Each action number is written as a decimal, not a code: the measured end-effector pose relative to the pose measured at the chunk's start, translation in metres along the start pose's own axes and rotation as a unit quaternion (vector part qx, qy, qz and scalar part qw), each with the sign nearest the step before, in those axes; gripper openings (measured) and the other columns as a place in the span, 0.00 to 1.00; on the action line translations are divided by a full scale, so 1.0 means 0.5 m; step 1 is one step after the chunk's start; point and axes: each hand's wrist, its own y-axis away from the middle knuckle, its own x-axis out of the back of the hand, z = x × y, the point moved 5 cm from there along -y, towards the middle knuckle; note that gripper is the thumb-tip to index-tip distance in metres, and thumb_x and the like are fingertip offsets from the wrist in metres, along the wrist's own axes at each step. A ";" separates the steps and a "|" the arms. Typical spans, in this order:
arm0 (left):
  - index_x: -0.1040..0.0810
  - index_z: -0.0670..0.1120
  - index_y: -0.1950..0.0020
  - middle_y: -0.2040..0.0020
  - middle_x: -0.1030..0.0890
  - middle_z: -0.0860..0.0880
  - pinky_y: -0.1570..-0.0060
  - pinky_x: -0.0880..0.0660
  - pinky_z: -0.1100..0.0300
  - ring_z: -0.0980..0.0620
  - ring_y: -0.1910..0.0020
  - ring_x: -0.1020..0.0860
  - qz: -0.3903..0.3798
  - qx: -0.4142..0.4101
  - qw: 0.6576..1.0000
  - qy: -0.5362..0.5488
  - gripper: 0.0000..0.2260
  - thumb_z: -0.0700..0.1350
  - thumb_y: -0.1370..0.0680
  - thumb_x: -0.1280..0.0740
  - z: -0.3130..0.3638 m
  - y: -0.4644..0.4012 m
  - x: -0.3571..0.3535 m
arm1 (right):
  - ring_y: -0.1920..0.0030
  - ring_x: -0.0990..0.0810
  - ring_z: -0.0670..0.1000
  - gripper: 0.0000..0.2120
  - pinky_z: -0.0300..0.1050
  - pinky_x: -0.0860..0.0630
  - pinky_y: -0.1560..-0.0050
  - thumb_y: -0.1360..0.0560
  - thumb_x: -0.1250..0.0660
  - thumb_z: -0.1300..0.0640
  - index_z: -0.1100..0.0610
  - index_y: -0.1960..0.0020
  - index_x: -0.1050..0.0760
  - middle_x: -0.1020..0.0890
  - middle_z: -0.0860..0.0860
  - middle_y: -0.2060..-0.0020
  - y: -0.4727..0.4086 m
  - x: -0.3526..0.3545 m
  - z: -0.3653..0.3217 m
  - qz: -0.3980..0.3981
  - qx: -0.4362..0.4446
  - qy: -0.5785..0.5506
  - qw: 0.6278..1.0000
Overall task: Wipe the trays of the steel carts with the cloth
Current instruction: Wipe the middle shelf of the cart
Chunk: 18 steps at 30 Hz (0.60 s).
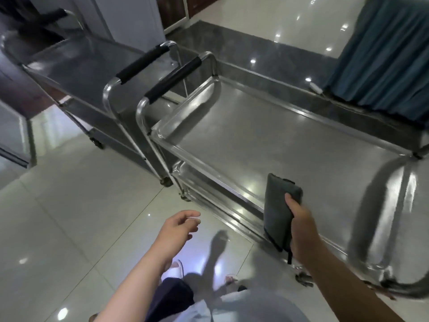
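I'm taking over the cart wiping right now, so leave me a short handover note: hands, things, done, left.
Right hand grips the folded grey cloth at the near edge of the near cart's top tray.
Left hand is open over the floor, holding nothing.
The second cart stands behind to the left, handles side by side.
Done: no wiping can be seen.
Left: wipe the near cart's trays, then the second cart's.

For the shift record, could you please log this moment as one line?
right hand: grips folded grey cloth above near cart's top tray | left hand: open, empty | wiping: not started
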 end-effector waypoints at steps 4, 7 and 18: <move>0.18 0.48 0.45 0.44 0.17 0.42 0.46 0.24 0.56 0.48 0.48 0.19 -0.065 -0.010 0.996 -0.062 0.07 0.40 0.20 0.34 0.045 -0.104 0.038 | 0.49 0.17 0.61 0.11 0.61 0.21 0.44 0.18 0.38 0.52 0.54 0.39 0.23 0.16 0.58 0.47 0.015 -0.043 0.028 0.059 0.005 -0.041 0.997; 0.18 0.49 0.47 0.47 0.17 0.46 0.44 0.24 0.54 0.45 0.46 0.19 -0.123 -0.024 0.985 -0.114 0.07 0.40 0.20 0.34 0.077 -0.179 0.067 | 0.44 0.19 0.59 0.09 0.59 0.25 0.38 0.17 0.39 0.54 0.53 0.41 0.22 0.18 0.56 0.42 0.042 -0.065 0.072 0.145 0.004 -0.082 0.986; 0.18 0.50 0.51 0.56 0.18 0.48 0.56 0.29 0.58 0.49 0.57 0.23 -0.275 -0.012 0.916 -0.290 0.07 0.40 0.25 0.32 0.020 -0.347 0.063 | 0.43 0.19 0.58 0.17 0.52 0.22 0.48 0.17 0.40 0.47 0.52 0.32 0.25 0.18 0.55 0.42 0.134 -0.150 0.288 0.337 -0.058 -0.202 0.918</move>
